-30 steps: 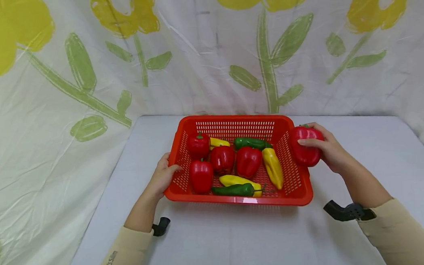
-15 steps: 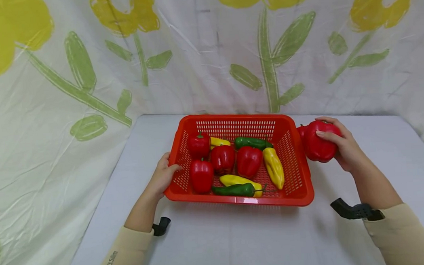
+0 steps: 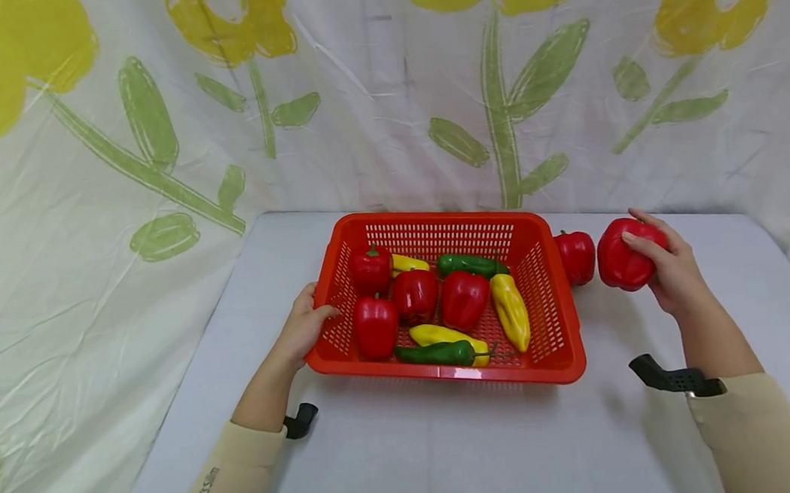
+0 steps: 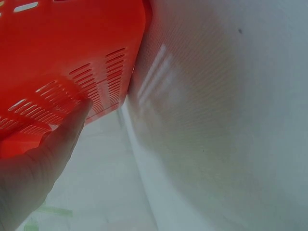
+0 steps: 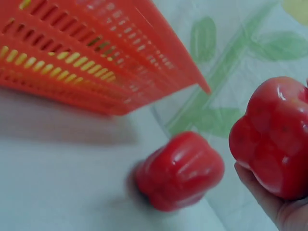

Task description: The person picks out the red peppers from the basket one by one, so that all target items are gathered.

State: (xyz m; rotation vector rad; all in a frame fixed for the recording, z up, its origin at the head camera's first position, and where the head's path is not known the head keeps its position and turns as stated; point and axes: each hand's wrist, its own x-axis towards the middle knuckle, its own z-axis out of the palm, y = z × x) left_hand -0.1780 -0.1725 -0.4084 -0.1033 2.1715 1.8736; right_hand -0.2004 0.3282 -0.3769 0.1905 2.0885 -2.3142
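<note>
My right hand (image 3: 675,267) grips a red bell pepper (image 3: 629,255), held up to the right of the red plastic basket (image 3: 453,375); in the right wrist view the held bell pepper (image 5: 276,137) shows its lobed underside. A second red bell pepper (image 3: 577,258) stands on the table beside the basket's right wall. At the basket's left end, my left hand (image 3: 305,327) holds the rim, thumb over the inside and fingers under the outer wall. In the left wrist view, a finger of the left hand (image 4: 43,163) lies along the slotted wall of the basket (image 4: 72,43).
Inside the basket are several red bell peppers (image 3: 376,327), yellow peppers (image 3: 510,312) and green peppers (image 3: 435,353). The basket stands on a white-covered table (image 3: 408,457). Behind the table hangs a curtain (image 3: 374,127) with yellow flowers.
My right hand has carried its bell pepper rightward, away from the basket's right rim. The bell pepper standing beside the basket has come into view. The left hand stays on the rim.
</note>
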